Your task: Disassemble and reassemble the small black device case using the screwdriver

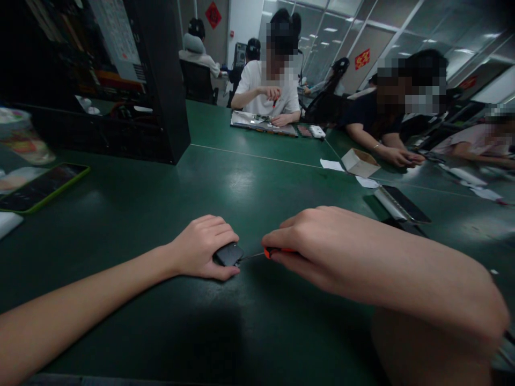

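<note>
My left hand [205, 246] is closed around a small dark grey box-shaped device [230, 254], its fingers over the far side and the thumb along the near side. The device rests on or just above the green table [161, 321]. In my right hand [309, 241] is a screwdriver [267, 252] with an orange and black handle, mostly hidden by the fingers. Its thin metal shaft lies nearly level and points left, the tip at the right end of the device. Whether the tip sits in a screw is too small to tell.
A black open-sided case [169, 107] stands at the back left. Left of me lie a phone with a green edge [44, 187] and a plastic cup [24, 136]. Across the table a person [249, 80] works over a flat panel [261, 123]. A cardboard box [360, 162] and a dark device [404, 203] lie right.
</note>
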`<action>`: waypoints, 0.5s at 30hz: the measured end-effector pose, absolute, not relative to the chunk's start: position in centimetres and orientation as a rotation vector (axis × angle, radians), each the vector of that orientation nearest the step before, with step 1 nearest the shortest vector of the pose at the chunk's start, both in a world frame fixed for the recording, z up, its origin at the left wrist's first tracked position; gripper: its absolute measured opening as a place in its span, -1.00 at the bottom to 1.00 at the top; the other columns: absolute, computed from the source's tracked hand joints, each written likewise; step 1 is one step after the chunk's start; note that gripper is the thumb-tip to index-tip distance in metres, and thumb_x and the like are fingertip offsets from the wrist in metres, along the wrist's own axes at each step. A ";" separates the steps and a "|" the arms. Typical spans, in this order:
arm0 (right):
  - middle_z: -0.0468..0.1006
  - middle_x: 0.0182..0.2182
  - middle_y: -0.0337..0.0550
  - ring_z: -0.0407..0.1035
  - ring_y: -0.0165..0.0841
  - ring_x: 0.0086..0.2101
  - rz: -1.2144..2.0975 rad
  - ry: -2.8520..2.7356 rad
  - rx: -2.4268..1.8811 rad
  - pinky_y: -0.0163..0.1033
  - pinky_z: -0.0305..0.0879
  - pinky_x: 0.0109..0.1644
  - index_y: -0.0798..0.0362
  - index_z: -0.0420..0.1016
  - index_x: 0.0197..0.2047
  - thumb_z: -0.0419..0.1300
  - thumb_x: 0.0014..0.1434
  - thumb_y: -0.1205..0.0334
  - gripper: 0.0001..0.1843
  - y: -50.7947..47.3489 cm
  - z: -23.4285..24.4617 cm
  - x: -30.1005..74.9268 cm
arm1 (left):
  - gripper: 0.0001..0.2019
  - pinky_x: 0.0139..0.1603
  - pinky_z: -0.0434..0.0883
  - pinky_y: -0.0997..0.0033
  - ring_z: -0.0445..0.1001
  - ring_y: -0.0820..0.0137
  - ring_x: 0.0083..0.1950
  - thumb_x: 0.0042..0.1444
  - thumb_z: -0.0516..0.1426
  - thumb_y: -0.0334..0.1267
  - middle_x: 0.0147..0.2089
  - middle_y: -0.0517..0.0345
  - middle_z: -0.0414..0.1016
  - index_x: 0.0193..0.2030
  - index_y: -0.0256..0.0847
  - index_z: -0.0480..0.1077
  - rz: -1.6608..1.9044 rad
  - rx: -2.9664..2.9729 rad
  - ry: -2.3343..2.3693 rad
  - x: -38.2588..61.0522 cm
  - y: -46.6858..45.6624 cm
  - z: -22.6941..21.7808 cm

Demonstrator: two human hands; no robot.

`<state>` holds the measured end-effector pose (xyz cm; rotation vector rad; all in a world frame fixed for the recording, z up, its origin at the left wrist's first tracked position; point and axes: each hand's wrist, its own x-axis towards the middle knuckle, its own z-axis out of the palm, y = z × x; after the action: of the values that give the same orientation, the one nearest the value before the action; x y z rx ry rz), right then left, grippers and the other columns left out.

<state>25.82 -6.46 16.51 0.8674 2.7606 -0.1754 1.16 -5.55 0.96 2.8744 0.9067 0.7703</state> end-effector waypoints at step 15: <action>0.62 -0.42 -0.17 0.46 -0.36 -0.43 -0.195 2.786 0.864 -0.25 0.09 -0.33 -0.02 0.66 -0.25 0.09 0.39 0.24 -0.70 -6.1 16.7 25.9 | -0.71 0.05 0.37 0.16 0.58 0.21 -0.08 0.19 0.21 -0.04 -0.09 0.12 0.66 -0.03 -0.11 0.55 0.741 2.700 0.848 1.5 -6.1 2.1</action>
<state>25.92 -6.06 16.73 0.8636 2.7863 -0.1952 1.54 -6.08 2.06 2.6999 0.8479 0.7407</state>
